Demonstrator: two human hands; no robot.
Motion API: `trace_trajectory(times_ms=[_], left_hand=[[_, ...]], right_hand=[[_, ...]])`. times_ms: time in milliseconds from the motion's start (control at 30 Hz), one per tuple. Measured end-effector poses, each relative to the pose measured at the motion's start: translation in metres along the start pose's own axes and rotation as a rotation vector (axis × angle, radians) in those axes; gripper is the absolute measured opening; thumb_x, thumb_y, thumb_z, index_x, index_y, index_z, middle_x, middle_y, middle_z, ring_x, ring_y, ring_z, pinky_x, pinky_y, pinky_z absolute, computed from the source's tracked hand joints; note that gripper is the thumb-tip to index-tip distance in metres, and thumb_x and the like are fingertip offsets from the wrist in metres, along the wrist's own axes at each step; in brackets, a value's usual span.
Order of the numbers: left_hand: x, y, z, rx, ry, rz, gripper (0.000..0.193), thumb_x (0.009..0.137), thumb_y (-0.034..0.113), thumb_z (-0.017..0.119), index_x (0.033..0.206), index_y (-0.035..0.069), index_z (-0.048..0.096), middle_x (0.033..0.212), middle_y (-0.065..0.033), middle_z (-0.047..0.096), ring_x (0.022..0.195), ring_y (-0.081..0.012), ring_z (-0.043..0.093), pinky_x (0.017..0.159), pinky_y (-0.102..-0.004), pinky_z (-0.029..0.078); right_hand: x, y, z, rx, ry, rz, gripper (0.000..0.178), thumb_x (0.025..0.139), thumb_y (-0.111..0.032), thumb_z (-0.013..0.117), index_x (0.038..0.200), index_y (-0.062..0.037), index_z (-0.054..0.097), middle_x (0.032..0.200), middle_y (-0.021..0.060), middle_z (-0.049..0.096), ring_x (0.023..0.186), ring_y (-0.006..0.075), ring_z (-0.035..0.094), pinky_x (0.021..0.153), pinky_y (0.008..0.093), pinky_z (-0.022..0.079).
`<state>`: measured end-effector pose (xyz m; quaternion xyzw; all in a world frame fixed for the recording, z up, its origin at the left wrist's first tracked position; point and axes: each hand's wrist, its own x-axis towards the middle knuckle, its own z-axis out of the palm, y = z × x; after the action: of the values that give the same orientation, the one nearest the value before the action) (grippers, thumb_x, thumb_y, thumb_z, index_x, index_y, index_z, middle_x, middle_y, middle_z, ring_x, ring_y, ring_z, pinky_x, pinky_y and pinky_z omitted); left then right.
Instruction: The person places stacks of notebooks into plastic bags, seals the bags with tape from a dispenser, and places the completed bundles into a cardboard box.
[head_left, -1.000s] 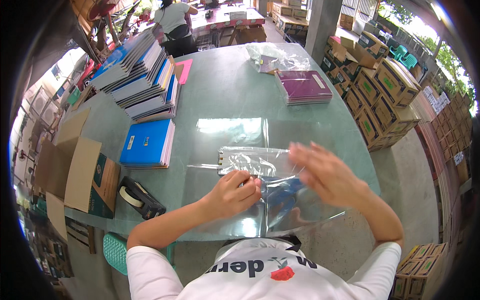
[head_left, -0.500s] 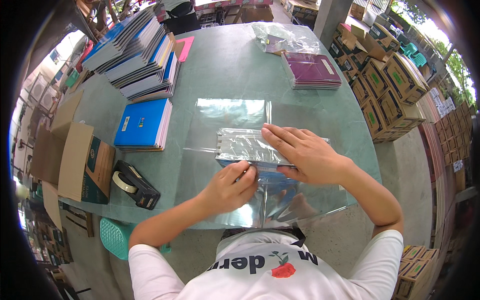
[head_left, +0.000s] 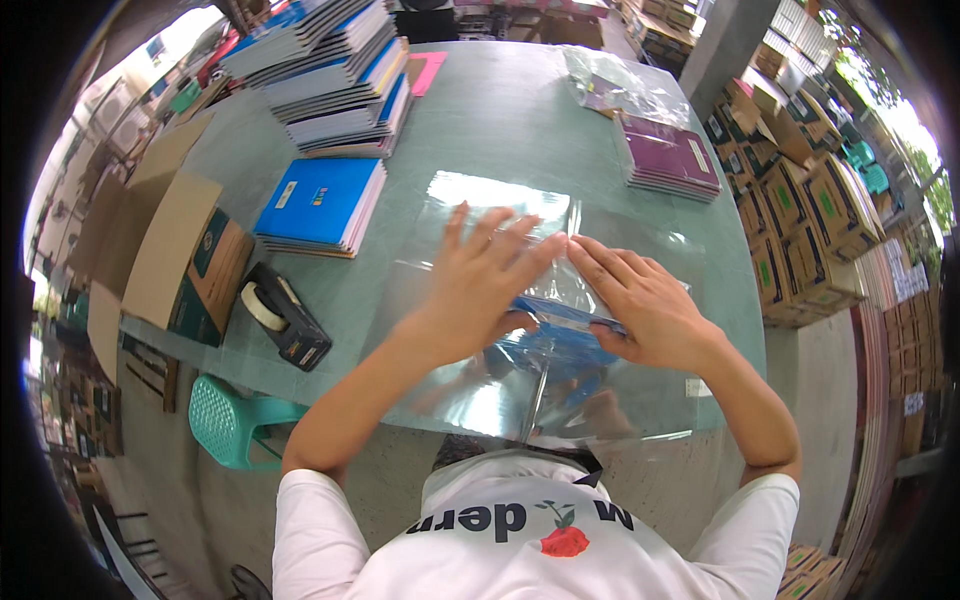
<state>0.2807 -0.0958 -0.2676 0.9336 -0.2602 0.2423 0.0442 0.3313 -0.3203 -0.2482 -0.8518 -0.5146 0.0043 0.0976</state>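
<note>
A bundle with blue covers (head_left: pixel 562 318), seemingly notebooks, lies in a clear plastic sheet (head_left: pixel 490 190) on the green table. My left hand (head_left: pixel 465 290) is over the bundle's left part, fingers spread and slightly smeared by motion. On the bundle's right part rests my right hand (head_left: pixel 650 310), fingers stretched out across the top and thumb along the near side. Both hands hide much of the bundle. A black tape dispenser (head_left: pixel 290 325) with a pale roll stands left of my left forearm, by a low stack of blue notebooks (head_left: pixel 322 200).
Tall piles of spiral notebooks (head_left: pixel 345 85) rise at the far left, behind an open carton (head_left: pixel 165 250). Purple notebooks (head_left: pixel 668 155) and a crumpled plastic bag (head_left: pixel 625 85) lie far right. Stacked cartons (head_left: pixel 820 220) stand beyond the table. A turquoise stool (head_left: pixel 225 425) is below its left edge.
My left hand has left the bundle's near edge, moved up over it and spread its fingers. The right hand stays on the bundle. The whole view has shifted a little.
</note>
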Motion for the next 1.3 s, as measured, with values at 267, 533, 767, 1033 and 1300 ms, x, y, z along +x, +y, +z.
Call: trace_trajectory(times_ms=[267, 533, 767, 1033, 1300], left_hand=[[-0.327, -0.147, 0.025, 0.055, 0.610, -1.542, 0.032, 0.082, 0.027, 0.062, 0.099, 0.001, 0.062, 0.091, -0.0084, 0.059, 0.095, -0.0240, 0.052, 0.083, -0.0348, 0.039], [-0.303, -0.133, 0.051, -0.821, 0.952, -1.749, 0.028, 0.081, 0.026, 0.062, 0.080, -0.002, 0.063, 0.080, -0.0085, 0.063, 0.070, -0.0176, 0.057, 0.064, -0.0335, 0.043], [-0.277, -0.072, 0.063, -1.379, 1.183, -1.770, 0.022, 0.082, 0.020, 0.063, 0.067, 0.006, 0.057, 0.060, -0.0010, 0.053, 0.050, -0.0108, 0.047, 0.045, -0.0247, 0.037], [-0.122, -0.021, -0.019, -0.163, -0.070, -0.607, 0.007, 0.076, 0.013, 0.063, 0.077, 0.007, 0.061, 0.076, -0.0115, 0.059, 0.070, -0.0302, 0.060, 0.058, -0.0409, 0.045], [-0.011, 0.050, 0.023, -0.194, 0.093, 0.046, 0.026, 0.073, 0.028, 0.067, 0.067, 0.011, 0.048, 0.062, -0.0011, 0.049, 0.053, -0.0179, 0.054, 0.045, -0.0310, 0.041]], right_hand=[[0.001, -0.015, -0.005, 0.018, 0.005, -0.005, 0.079, 0.068, -0.013, 0.063, 0.136, -0.0004, 0.026, 0.138, 0.0156, 0.033, 0.118, 0.0319, 0.040, 0.098, 0.0399, 0.033], [0.005, -0.013, 0.002, 0.000, 0.004, -0.015, 0.082, 0.065, -0.010, 0.064, 0.137, 0.0003, 0.025, 0.137, 0.0166, 0.034, 0.117, 0.0327, 0.040, 0.098, 0.0396, 0.033], [-0.006, -0.002, 0.001, 0.000, 0.039, 0.018, 0.079, 0.067, -0.011, 0.063, 0.136, 0.0006, 0.026, 0.136, 0.0175, 0.035, 0.119, 0.0334, 0.039, 0.099, 0.0398, 0.032], [-0.003, 0.007, 0.005, 0.003, -0.002, 0.001, 0.075, 0.074, -0.019, 0.063, 0.136, 0.0019, 0.025, 0.137, 0.0192, 0.034, 0.121, 0.0337, 0.038, 0.100, 0.0402, 0.032], [-0.008, 0.012, 0.010, -0.005, 0.055, -0.056, 0.075, 0.075, -0.021, 0.063, 0.136, 0.0021, 0.024, 0.137, 0.0192, 0.034, 0.120, 0.0328, 0.039, 0.099, 0.0407, 0.033]])
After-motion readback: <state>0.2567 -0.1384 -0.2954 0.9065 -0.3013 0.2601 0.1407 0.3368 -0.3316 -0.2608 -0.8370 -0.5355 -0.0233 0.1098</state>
